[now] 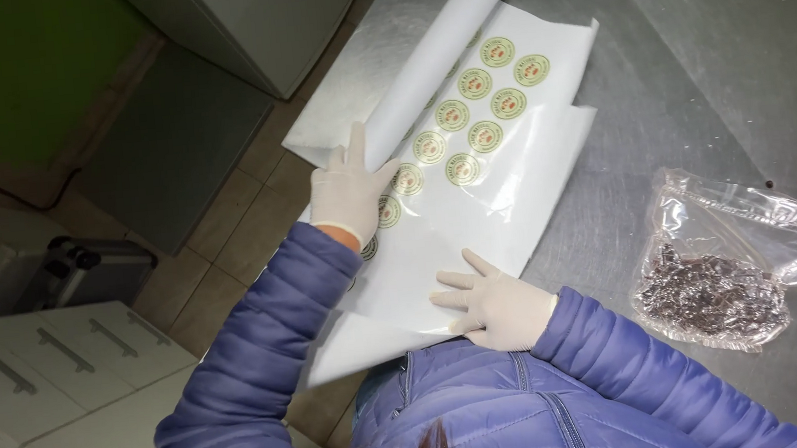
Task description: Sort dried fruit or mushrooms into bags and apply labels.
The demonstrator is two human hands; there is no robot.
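A white sticker sheet (pixel 500 161) with round green-rimmed labels (pixel 476 84) lies unrolled on a metal table (pixel 692 40). Its far part is curled into a roll (pixel 436 60). My left hand (pixel 348 190), in a white glove, rests flat on the near end of the roll, fingers spread. My right hand (pixel 489 303), also gloved, presses flat on the blank near part of the sheet, fingers apart. Neither hand grips anything. Blue padded jacket sleeves cover both arms.
A clear zip bag (pixel 732 250) with small dark pieces lies on the table to the right. White drawers (pixel 51 360) stand at lower left, a grey cabinet (pixel 253 24) above, tiled floor (pixel 217 261) between. The table's left edge runs under the sheet.
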